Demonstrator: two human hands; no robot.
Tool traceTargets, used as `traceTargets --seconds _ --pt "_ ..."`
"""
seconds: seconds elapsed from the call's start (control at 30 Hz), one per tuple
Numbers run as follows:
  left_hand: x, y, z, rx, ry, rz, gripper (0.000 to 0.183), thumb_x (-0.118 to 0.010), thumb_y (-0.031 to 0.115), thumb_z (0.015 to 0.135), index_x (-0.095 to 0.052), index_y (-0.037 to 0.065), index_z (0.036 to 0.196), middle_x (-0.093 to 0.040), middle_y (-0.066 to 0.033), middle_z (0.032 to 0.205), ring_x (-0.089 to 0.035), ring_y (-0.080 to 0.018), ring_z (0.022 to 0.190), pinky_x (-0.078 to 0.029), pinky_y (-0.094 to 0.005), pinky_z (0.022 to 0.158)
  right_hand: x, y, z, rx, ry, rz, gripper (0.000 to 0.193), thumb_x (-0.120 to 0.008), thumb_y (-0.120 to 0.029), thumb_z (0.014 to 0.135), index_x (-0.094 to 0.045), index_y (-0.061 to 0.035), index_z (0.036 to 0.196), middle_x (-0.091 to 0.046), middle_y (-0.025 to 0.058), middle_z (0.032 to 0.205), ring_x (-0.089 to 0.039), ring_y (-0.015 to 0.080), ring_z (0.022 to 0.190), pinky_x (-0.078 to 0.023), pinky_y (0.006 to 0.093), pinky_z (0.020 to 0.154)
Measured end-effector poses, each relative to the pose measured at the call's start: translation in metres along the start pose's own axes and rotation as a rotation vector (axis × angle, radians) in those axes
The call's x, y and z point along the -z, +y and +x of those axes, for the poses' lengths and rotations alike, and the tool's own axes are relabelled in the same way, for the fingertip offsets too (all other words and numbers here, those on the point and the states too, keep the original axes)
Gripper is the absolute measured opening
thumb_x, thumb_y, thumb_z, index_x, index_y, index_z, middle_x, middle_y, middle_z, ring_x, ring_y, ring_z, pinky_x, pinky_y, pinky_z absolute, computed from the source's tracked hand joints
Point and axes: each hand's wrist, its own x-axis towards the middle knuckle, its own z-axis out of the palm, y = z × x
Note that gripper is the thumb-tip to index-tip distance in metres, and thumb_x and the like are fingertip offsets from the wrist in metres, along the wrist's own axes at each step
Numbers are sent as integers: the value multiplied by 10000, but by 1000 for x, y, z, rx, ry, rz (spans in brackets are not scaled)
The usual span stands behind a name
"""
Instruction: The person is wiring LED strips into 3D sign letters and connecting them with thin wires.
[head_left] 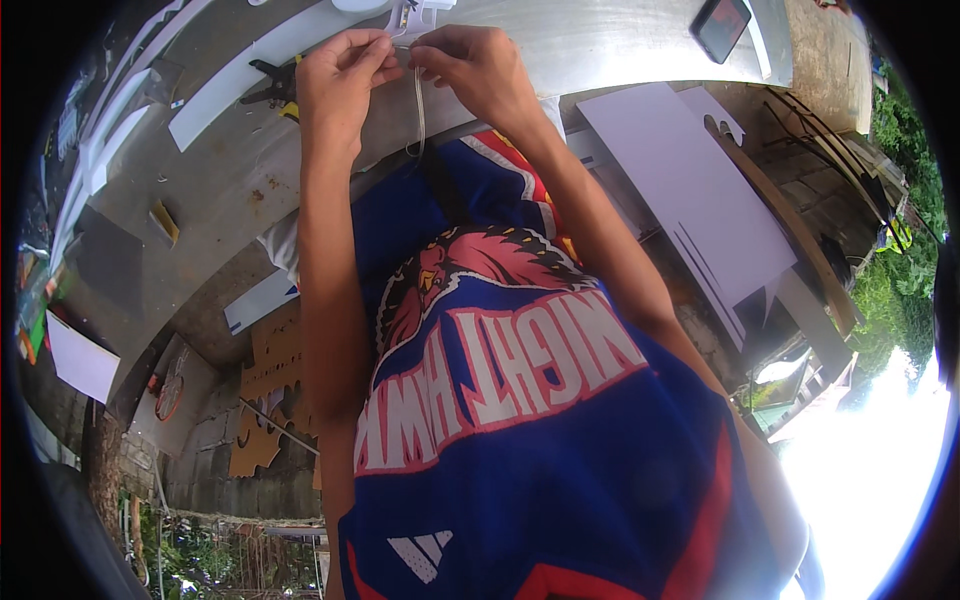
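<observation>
Both hands are raised over the near edge of the grey worktable (570,45), close together. My left hand (345,80) is closed in a pinch, thumb against fingertips, on a thin pale wire (420,110). Facing it, my right hand (480,70) also pinches the wire, its fingers curled. From between the hands, the wire hangs in a narrow loop toward my lap. Just beyond the fingertips lies a white cut piece (428,12) with a small strip on it. What exactly the fingertips grip is too small to see.
Black pliers (265,85) with a yellow part lie beside my left wrist. A dark phone (720,28) rests at the far right. Long white strips (230,80) lie on the table's left. Large white boards (690,190) lean at my right; brown cut-out sheets (270,370) are at lower left.
</observation>
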Motion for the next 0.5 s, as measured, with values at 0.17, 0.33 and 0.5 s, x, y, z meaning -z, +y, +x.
traceTargets --seconds 0.17,0.33,0.5 --pt "-2 0 -2 -44 33 -7 140 -655 26 900 -684 -55 1010 -680 -101 887 -659 -158 773 -588 -289 723 -4 3 1 34 111 30 272 -678 -247 854 -747 -20 987 -715 131 737 -683 208 652 -531 335 656" --pt "-3 5 -3 -84 26 -25 180 -654 -16 886 -668 -26 1065 -683 -101 890 -659 -153 775 -595 -295 727 2 1 4 -28 1 128 275 -646 -217 925 -725 8 1062 -718 101 856 -670 149 764 -557 289 720" --pt "-4 8 -4 -90 4 -19 305 -649 -7 897 -610 8 1199 -688 -95 923 -653 -143 815 -588 -306 780 2 7 6 -91 -77 449 175 -672 -170 915 -752 -37 996 -723 47 860 -672 115 771 -549 261 705"
